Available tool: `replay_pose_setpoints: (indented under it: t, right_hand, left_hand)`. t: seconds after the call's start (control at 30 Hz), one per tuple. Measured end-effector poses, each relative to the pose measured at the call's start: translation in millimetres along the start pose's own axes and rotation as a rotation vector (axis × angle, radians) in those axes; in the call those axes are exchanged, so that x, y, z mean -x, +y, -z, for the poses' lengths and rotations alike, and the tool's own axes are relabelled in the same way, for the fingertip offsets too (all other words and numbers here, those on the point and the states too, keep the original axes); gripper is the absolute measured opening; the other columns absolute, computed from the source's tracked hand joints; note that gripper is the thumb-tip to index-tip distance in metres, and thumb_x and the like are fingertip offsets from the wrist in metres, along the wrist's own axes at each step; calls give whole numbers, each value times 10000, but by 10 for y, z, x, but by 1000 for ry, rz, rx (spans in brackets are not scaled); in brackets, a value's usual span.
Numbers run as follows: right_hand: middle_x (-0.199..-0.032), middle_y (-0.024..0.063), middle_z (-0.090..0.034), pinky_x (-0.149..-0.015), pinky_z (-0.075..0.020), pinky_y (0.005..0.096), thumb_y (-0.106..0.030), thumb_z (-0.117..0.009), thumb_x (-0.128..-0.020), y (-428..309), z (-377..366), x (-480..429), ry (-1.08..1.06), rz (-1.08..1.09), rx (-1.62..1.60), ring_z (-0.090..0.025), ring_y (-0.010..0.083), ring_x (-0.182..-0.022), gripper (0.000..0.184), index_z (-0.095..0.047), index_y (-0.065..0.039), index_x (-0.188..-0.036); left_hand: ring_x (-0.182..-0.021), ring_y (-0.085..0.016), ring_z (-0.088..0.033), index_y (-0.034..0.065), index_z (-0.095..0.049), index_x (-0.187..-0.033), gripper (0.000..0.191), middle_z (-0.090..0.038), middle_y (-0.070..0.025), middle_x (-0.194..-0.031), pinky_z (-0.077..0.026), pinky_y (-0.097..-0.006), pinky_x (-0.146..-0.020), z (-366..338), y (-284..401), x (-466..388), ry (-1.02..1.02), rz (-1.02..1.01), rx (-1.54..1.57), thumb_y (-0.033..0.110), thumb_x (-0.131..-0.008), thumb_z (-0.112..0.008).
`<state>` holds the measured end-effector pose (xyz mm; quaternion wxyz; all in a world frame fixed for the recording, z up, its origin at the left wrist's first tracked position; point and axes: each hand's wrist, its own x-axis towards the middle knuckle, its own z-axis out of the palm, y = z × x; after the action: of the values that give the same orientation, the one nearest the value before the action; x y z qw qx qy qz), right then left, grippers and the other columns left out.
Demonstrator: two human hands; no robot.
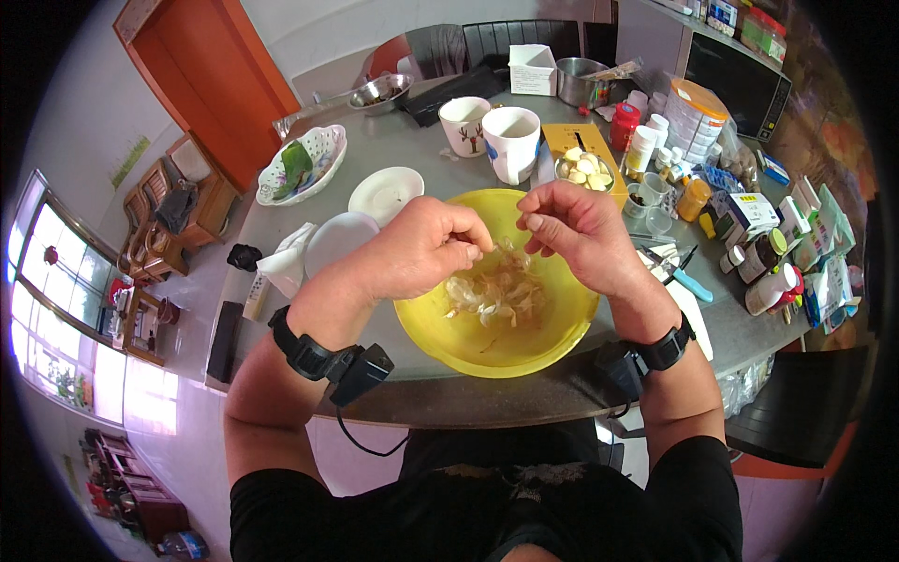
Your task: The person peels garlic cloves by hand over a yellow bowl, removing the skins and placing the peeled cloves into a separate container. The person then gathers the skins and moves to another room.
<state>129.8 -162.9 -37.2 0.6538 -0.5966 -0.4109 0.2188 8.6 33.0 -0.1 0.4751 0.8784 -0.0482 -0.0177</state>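
A yellow plastic basin (421, 330) stands at the table's near edge, with papery garlic skins (502, 291) heaped in its middle. Above its left side is my left hand (435, 246), thumb and fingertips drawn together; whether something small is pinched there cannot be made out. My right hand (572, 228) hangs over the basin's right side with curled fingers and the thumb close to them, and its grip is also unclear. A gap separates the two hands. Just beyond my right hand, a small bowl of peeled garlic cloves (584, 170) rests on a yellow box (605, 144).
Two mugs (511, 144) (465, 126) stand behind the basin. Leftward are a white saucer (386, 197), a round white lid or plate (340, 242) and an openwork basket (330, 165). Blue-handled pliers (692, 284), medicine bottles (765, 256) and boxes crowd the right side.
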Motion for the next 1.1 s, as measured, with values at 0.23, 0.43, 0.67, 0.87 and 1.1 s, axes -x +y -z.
replay_pose_setpoints:
  t: [0.23,0.43,0.67,0.87,1.1]
  right_hand:
    - [-776,11,-604,-633,-477,229,14,-671,-844,17,-92,67,-64,99,180,-571,65,-710,72,-614,24,-886]
    - [-757,11,-587,-616,-463,244,1,-653,-860,-13,-76,74,-60,168,252,-537,59,-692,53,-602,11,-869]
    - [-742,3,-567,-594,-448,228,-11,-644,-873,-49,34,46,-14,82,197,-531,55,-692,53,-595,9,-878]
    - [-749,2,-570,-580,-446,222,-3,-650,-871,-4,-119,59,12,280,245,-532,42,-676,51,-602,14,-879]
    - [-783,23,-583,-607,-474,248,22,-655,-858,-33,-76,60,20,110,192,-564,70,-706,53,-609,23,-886]
  left_hand:
    - [-818,-109,-622,-37,-655,-1029,213,-670,-73,-919,-509,-248,-710,-15,76,71,-28,6,232,-18,-878,-507]
    - [-869,-143,-628,-44,-636,-1122,267,-664,-103,-974,-508,-262,-730,-32,55,72,-48,7,307,9,-888,-518]
    - [-874,-175,-641,-62,-623,-1146,294,-663,-132,-1002,-516,-272,-735,0,12,107,-33,19,403,39,-888,-523]
    - [-873,-178,-646,-67,-607,-1171,319,-661,-142,-1018,-523,-279,-744,-37,12,100,-58,2,409,30,-882,-511]
    - [-911,-202,-660,-74,-555,-1231,362,-655,-150,-1054,-528,-293,-773,-73,72,118,60,-1,455,35,-890,-508]
